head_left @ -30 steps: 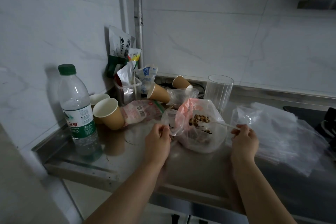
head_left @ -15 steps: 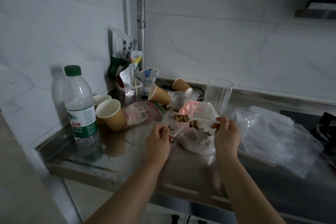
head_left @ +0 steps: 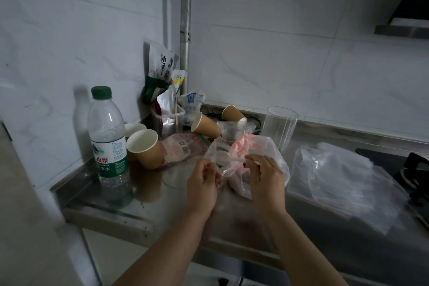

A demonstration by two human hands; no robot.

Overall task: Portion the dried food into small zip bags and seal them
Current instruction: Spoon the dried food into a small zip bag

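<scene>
The right hand [head_left: 264, 176] is pinching a white spoon [head_left: 234, 159] whose handle is lying crosswise, bowl pointing left into the small zip bag [head_left: 214, 153]. The left hand [head_left: 203, 183] is gripping that bag's mouth, just left of the big food bag [head_left: 262, 146] sitting on the table [head_left: 148, 195].

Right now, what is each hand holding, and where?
Left hand pinches the small zip bag at its rim; right hand pinches the white spoon by its handle.
</scene>
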